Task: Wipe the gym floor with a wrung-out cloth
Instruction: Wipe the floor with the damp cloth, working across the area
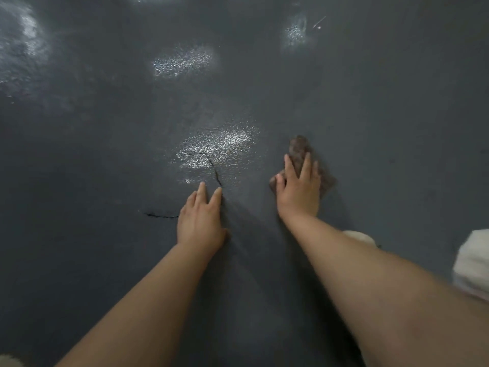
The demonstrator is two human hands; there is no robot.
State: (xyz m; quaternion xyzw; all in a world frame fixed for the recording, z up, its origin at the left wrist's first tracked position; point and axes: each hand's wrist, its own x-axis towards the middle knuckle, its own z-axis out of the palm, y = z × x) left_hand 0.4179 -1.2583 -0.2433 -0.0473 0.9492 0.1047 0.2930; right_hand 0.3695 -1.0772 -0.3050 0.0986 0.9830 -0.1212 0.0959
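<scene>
The dark grey rubber gym floor fills the view, with wet shiny patches in front of me. A small brown cloth lies flat on the floor at centre right. My right hand presses down on it with straight, spread fingers, and the cloth sticks out beyond the fingertips and to the right. My left hand rests flat on the bare floor to the left of it, fingers straight, holding nothing. The part of the cloth under my right palm is hidden.
A thin crack runs through the wet patch just ahead of my left fingertips, and another short crack lies left of that hand. White fabric shows at the right edge.
</scene>
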